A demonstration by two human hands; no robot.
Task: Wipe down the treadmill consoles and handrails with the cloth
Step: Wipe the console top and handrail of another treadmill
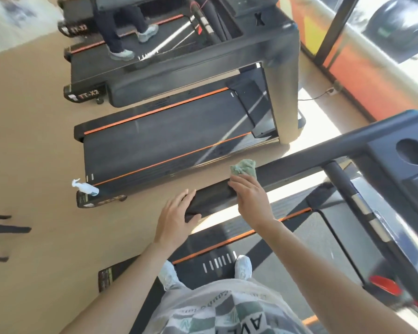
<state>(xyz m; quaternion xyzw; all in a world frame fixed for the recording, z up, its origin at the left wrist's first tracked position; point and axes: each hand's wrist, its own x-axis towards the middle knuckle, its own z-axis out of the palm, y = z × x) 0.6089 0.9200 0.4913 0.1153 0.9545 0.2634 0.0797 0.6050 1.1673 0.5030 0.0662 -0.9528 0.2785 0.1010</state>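
One green cloth [243, 167] sits bunched on the near treadmill's left handrail [299, 165], roughly midway along it, gripped under the fingers of my right hand [250, 196]. My left hand [176, 216] rests spread on the rail's rear end, holding nothing. I judge the job early. This rail is in hand, while the console [401, 165] ahead and the neighbouring treadmill [167, 141], with a spray bottle [85, 188] lying on its rear end, seem not yet wiped.
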